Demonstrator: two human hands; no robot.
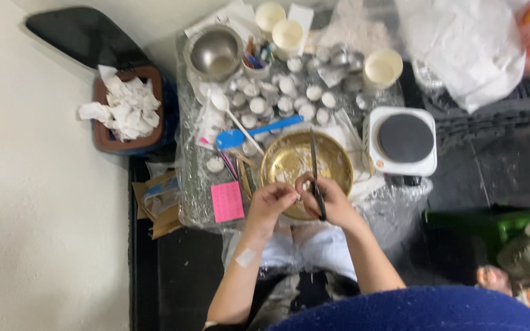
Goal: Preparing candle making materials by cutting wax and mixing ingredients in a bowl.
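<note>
Right hand point(332, 202) is closed around long dark metal scissors point(316, 178), blades pointing away over the round golden metal bowl point(289, 160). Left hand point(272, 201) pinches something tiny beside them, can't tell what. I'd keep both over the bowl so bits drop in.

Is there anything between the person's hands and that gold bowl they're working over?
Nothing visible does. Both the left hand and the right hand are already over the near rim of the gold bowl. The right hand holds the scissors, whose blades point out across the bowl.
</note>
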